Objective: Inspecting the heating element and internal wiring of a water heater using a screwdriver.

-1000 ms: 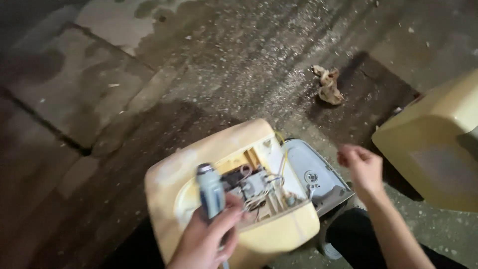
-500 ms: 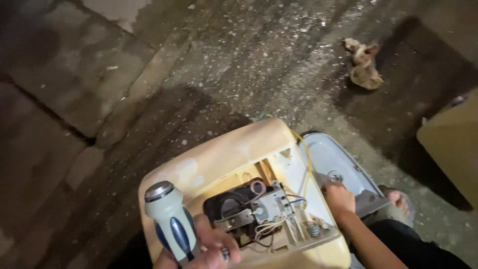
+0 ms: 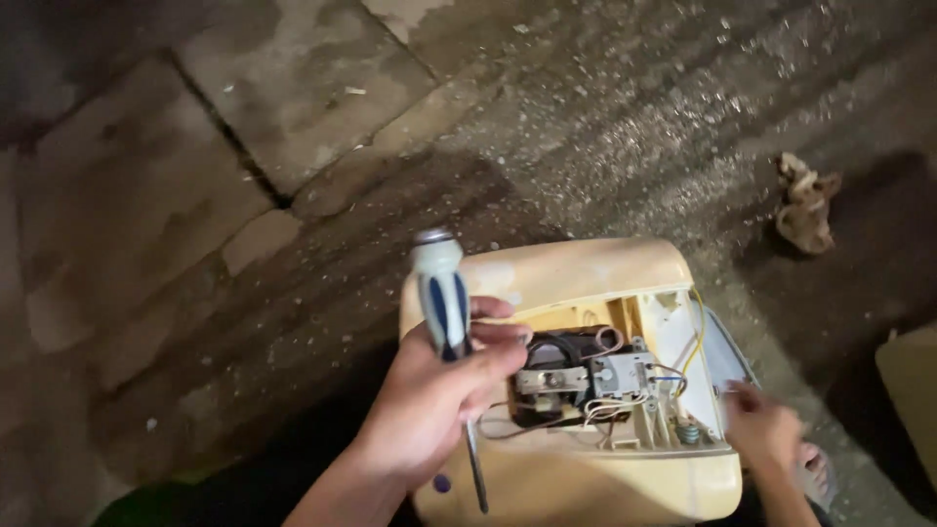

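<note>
In the head view, I am looking down at a cream-yellow appliance housing (image 3: 576, 283) lying on a rough concrete floor (image 3: 195, 195), its inside open toward me. My left hand (image 3: 439, 400) is gripping a screwdriver (image 3: 444, 312), fingers (image 3: 493, 337) clamped round the white-and-blue handle. The handle butt is pointing up and away from me, and the metal shaft (image 3: 475, 464) is running down toward me past the heel of the hand, so the tool's long axis is lying nearly upright in the picture, tilted a little to the right at the tip. The tip is sitting over the near edge of the housing, not on any screw that I can make out.

The exposed works, a dark motor (image 3: 561, 381) with a grey metal bracket and a bundle of thin wires (image 3: 673, 366), are lying just to the right of my left fingers, in the recess. The left hand is the nearer one to them.

My right hand (image 3: 766, 429) is resting at the right-hand edge of the housing, beside a pale grey cover panel (image 3: 727, 356) swung outward there. Its fingers are curled and blurred; I cannot tell whether they are pinching anything.

There is open floor to the left and beyond the housing. A crumpled brownish scrap (image 3: 805, 210) is lying well apart at the upper right, and the corner of another cream-coloured casing (image 3: 908, 390) is showing at the right edge.
</note>
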